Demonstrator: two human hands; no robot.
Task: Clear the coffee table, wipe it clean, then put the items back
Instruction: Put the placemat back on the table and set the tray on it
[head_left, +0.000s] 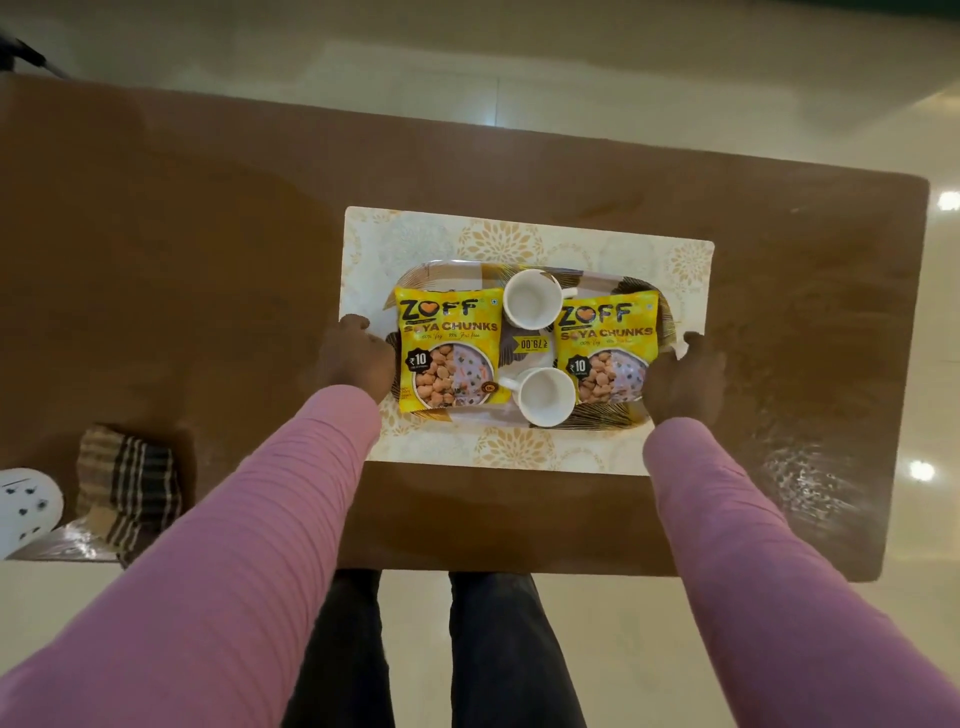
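Gripping a patterned tray (597, 278) at its two short ends, a person in pink sleeves stands over a brown coffee table (208, 260). The left hand (358, 358) curls its fingers (356, 325) round the tray's left rim, and the right hand (683, 382) clasps the right rim the same way. The tray rests on a floral placemat (519, 236) near the middle of the table. It carries a yellow left packet (449, 348) and right packet (605, 348) of soya chunks, with a white far cup (531, 299) and near cup (545, 396) upright between them. A striped cloth (130, 488) lies towards the near-left corner, beside a white dotted object (26, 501). Whether the tray is coming off or going back cannot be told from this view. Either way, the move likely calls for a level, two-handed carry. The cups stand loose and the packets lie unsecured, so any tilt could send them sliding. The placemat might cling to the tray's underside and bears watching.
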